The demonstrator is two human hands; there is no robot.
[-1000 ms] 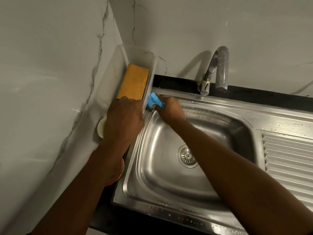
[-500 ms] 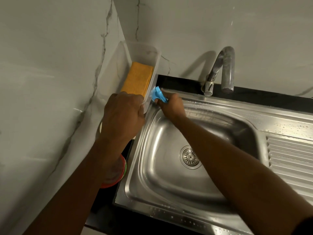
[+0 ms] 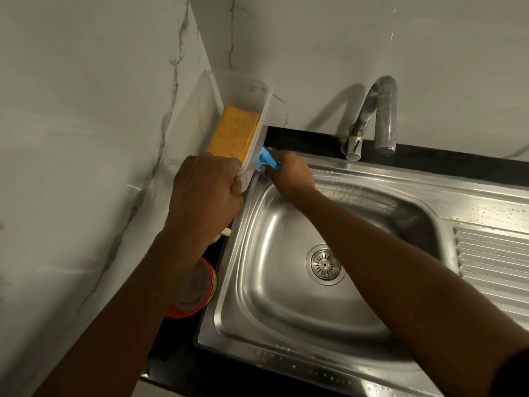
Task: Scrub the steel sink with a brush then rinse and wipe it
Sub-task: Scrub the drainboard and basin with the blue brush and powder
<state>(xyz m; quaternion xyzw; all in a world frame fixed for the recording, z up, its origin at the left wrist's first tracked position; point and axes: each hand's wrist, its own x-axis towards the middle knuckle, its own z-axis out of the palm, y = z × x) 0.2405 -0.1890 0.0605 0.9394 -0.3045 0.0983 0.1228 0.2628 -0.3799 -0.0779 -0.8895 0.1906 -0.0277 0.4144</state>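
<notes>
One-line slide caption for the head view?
Left hand grips a clear container holding an orange cloth while right hand holds a blue brush at the back-left corner of the steel sink.

surface: black countertop (image 3: 303, 140) | set in it: steel sink (image 3: 380, 180) | left of sink: red-rimmed container (image 3: 193, 299) | back edge: tap (image 3: 385, 116)

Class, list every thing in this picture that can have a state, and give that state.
left hand: grips the clear container by its near end
clear container: held, orange cloth inside
right hand: grips the blue brush
blue brush: at the back left corner of the sink
tap: no water running
sink: wet, drops on rim
</notes>
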